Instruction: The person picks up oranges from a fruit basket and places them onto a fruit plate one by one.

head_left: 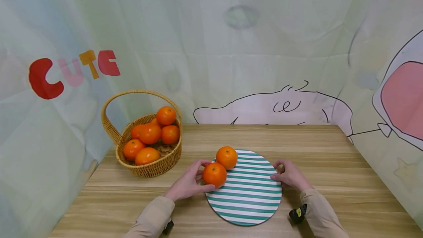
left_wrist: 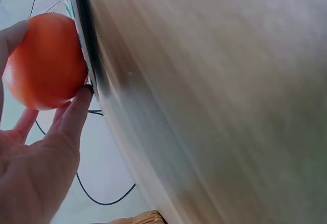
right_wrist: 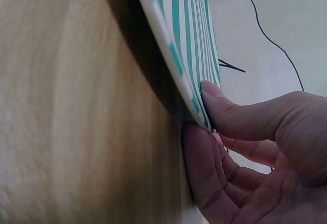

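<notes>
Your left sleeve (head_left: 152, 212) and right sleeve (head_left: 322, 210) were beige and kinda creased, ending just behind your left hand (head_left: 190, 182) and right hand (head_left: 291, 175). Black gadget (head_left: 168, 227) poked out behind the left, black box (head_left: 293, 216) with a yellow patch (head_left: 299, 211) behind the right.

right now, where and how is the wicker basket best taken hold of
Probably by the top of the arched handle, from above, curling under its crown. The arch rises bare over the wicker basket, while the piled oranges crowd one end of it. The left hand is nearer, but holds another orange.
</notes>
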Available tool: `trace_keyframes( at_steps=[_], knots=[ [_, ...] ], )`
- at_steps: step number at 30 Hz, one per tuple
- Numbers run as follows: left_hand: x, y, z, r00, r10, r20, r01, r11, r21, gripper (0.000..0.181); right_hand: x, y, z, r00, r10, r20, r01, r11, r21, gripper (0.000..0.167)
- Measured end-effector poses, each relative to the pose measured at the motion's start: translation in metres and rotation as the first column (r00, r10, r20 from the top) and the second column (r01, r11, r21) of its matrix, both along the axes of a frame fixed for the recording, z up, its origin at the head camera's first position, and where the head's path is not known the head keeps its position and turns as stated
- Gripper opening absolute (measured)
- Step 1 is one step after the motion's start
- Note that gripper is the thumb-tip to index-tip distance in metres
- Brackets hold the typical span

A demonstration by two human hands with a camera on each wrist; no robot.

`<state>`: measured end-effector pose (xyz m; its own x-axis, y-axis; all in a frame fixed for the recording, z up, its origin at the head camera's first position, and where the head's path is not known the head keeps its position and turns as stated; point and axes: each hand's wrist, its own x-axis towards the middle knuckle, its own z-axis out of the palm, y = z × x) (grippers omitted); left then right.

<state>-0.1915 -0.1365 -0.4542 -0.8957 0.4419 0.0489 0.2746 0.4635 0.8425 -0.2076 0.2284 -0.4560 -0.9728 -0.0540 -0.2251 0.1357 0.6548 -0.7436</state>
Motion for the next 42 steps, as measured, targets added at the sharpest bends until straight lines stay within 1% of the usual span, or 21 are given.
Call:
trace_keyframes(
  at_steps=[10,26,29,33,35,38,40,41,42],
  knots=[
    [0.0,0.0,0.001,1.0,0.008,0.022,-0.008,1.0,-0.003,0.072,0.0,0.0,-0.001,1.0,0.004,-0.009,-0.004,1.0,-0.003,0.031],
    [0.0,0.001,0.002,1.0,0.008,0.023,-0.008,1.0,-0.004,0.073,0.0,0.0,-0.001,1.0,0.006,-0.007,-0.006,1.0,0.0,0.032],
    [0.0,0.0,0.002,1.0,-0.002,0.031,0.001,1.0,0.006,0.076,0.0,0.0,-0.001,1.0,0.007,-0.009,-0.007,1.0,-0.003,0.032],
    [-0.001,-0.002,0.002,1.0,-0.008,0.02,0.008,1.0,0.02,0.084,0.001,-0.001,0.0,1.0,0.005,-0.01,-0.005,1.0,-0.009,0.032],
    [-0.001,-0.004,0.004,1.0,0.005,0.017,-0.006,1.0,0.026,0.086,0.001,-0.001,0.0,1.0,0.003,-0.009,-0.003,1.0,-0.01,0.033],
    [-0.002,-0.009,0.012,0.998,0.06,-0.012,-0.06,0.998,0.021,0.085,0.001,-0.001,0.0,1.0,0.003,-0.009,-0.003,1.0,-0.011,0.033],
    [-0.005,-0.014,0.02,0.991,0.112,-0.074,-0.112,0.994,0.011,0.079,0.001,-0.001,0.0,1.0,0.002,-0.01,-0.002,1.0,-0.014,0.033],
    [-0.007,-0.018,0.024,0.983,0.144,-0.114,-0.145,0.989,0.0,0.075,0.001,-0.001,0.0,1.0,0.002,-0.01,-0.002,1.0,-0.015,0.033],
    [-0.01,-0.023,0.029,0.971,0.176,-0.164,-0.18,0.984,-0.009,0.072,0.001,0.0,0.0,1.0,0.002,-0.011,-0.002,1.0,-0.016,0.033]
  ],
)
